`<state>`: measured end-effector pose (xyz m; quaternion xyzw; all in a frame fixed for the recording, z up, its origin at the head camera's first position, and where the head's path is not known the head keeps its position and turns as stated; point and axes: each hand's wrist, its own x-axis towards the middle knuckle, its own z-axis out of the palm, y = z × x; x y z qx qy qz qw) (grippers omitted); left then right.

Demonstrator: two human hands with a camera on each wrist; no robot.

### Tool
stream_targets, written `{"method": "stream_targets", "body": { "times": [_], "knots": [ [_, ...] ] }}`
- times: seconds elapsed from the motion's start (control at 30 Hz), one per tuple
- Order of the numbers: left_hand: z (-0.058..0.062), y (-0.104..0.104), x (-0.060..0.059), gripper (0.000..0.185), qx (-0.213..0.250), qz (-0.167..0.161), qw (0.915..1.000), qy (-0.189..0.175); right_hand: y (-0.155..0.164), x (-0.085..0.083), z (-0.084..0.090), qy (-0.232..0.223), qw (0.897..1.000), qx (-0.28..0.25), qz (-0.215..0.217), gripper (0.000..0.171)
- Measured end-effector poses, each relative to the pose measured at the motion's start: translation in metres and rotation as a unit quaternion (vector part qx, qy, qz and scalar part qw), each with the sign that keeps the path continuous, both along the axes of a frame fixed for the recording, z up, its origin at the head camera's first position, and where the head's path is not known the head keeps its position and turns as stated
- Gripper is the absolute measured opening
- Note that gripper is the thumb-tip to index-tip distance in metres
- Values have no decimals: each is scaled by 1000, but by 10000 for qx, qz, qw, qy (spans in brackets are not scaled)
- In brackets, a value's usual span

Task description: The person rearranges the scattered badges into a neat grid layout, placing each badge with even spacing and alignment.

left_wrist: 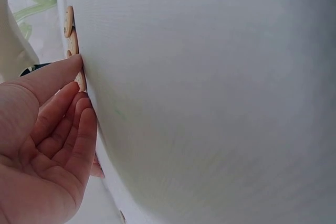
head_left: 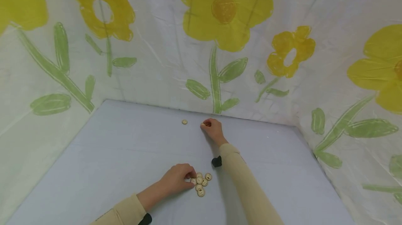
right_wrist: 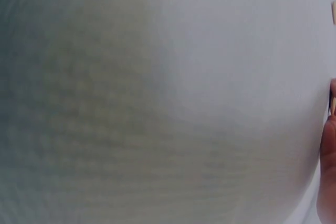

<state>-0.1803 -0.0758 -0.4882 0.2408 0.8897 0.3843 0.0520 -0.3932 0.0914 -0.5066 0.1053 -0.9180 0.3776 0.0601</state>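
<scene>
Several small round wooden discs with dark markings, like little faces, lie in an overlapping pile on the near middle of the table. My left hand is at the pile's left side, thumb and forefinger on either side of an edge disc. The other fingers of that hand are bent in the left wrist view. Farther away, near the back edge, my right hand pinches another wooden disc, partly hidden by the fingers. Only a thumb and fingertip of it show at the right wrist view's edge.
A single wooden disc lies left of the right hand, near the table's back edge. The pale table is enclosed by white sheets painted with yellow flowers. A black wrist device shows beside the right sleeve.
</scene>
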Motion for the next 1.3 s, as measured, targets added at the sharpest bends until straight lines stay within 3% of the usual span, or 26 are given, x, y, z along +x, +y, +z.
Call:
{"method": "stream_targets", "body": {
  "times": [0.4,0.57,0.9,1.3],
  "knots": [
    [0,-1,-1,16,0,-6,10000,20,5,0,1,-176,9998,-54,76,29],
    [-2,-1,-1,16,27,-15,10000,60,11,3,1,-356,9978,-555,-86,32],
    [-3,0,-2,16,14,-65,9998,164,26,12,0,-1160,9748,-1850,-455,32],
    [3,0,0,16,-32,-66,9998,210,41,38,4,-1228,9490,-2898,-189,32]
  ]
}}
